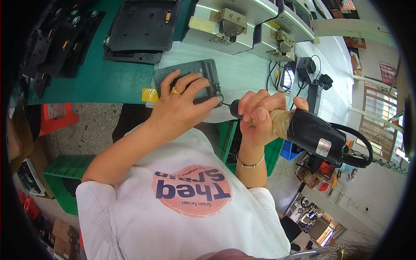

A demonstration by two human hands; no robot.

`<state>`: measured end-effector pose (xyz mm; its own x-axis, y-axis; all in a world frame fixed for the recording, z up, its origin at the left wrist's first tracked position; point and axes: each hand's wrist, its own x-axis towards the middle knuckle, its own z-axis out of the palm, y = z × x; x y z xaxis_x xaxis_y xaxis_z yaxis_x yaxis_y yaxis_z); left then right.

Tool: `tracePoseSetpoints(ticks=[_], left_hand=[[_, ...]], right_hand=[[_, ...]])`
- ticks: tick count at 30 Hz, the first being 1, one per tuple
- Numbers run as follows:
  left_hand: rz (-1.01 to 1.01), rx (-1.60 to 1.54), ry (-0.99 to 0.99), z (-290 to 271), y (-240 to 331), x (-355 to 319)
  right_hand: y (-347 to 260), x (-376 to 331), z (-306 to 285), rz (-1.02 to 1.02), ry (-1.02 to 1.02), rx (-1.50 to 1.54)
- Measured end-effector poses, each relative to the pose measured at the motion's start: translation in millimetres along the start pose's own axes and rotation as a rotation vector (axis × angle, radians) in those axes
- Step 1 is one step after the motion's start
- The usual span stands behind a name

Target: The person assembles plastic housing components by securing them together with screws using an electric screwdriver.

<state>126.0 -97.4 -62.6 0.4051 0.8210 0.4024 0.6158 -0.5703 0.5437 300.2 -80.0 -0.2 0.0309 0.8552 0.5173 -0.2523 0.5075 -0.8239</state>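
White shirt point(195, 232) up close, below the case point(197, 68) — which lies on the pale sheet point(242, 71). Left hand point(182, 102) spreads palm-down over the case; right hand point(262, 117) grips the driver point(318, 132) to its right, bit point(225, 104) at its lower-right corner. Looks like screwdriving — next move probably wants a steady case, bit straight; whether it's seated, I can't tell.

A dark grey rectangular casing point(196, 67) lies roughly flat, partly hidden, with a small ring-shaped detail at its near right corner. Right of the casing, a black electric screwdriver point(312, 130) with a tan-wrapped grip is held sideways, its thin bit pointing at that corner.
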Motion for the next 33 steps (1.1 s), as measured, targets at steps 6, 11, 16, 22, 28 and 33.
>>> tracePoseSetpoints(ticks=[6, 11, 16, 22, 28, 33], left_hand=[[0.0, 0.002, 0.001, -0.5, 0.1, 0.0], [0.0, 0.003, 0.005, -0.2, 0.2, 0.0], [-0.004, 0.006, -0.008, -1.4, 0.9, 0.0], [-0.023, 0.008, -0.037, -6.7, 4.6, 2.1], [-0.02, 0.016, -0.021, -7.8, 6.5, 4.3], [-0.023, 0.006, -0.005, -6.7, 7.0, 5.2]], right_hand=[[-1.5, -1.0, 3.1, -0.003, 0.027, 0.001], [4.1, -0.3, -1.2, -0.046, -0.04, -0.017], [3.7, -0.5, -1.4, -0.037, -0.041, -0.028], [-3.3, -0.1, 1.5, -0.001, 0.003, 0.006], [-1.0, 0.7, 2.6, -0.004, -0.006, 0.043], [3.1, 0.5, 0.8, 0.001, -0.023, 0.063]])
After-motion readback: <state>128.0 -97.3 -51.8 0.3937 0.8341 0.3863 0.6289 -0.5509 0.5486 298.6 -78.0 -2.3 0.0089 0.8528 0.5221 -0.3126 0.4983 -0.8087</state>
